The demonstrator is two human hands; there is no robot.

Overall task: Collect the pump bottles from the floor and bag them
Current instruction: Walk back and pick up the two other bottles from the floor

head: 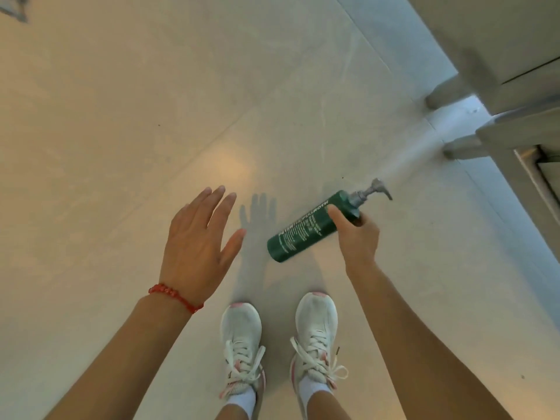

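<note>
A dark green pump bottle (306, 230) with white lettering and a grey pump head is held tilted above the pale floor, its pump pointing up and to the right. My right hand (357, 234) is wrapped around its upper end, near the pump. My left hand (197, 237) hovers to the left of the bottle, fingers spread and holding nothing, with a red bracelet on the wrist. No bag and no other bottle are in view.
Pale tiled floor (151, 116) fills most of the view. White furniture with short legs (448, 89) stands at the upper right. My two white sneakers (278, 344) are on the floor just below the hands.
</note>
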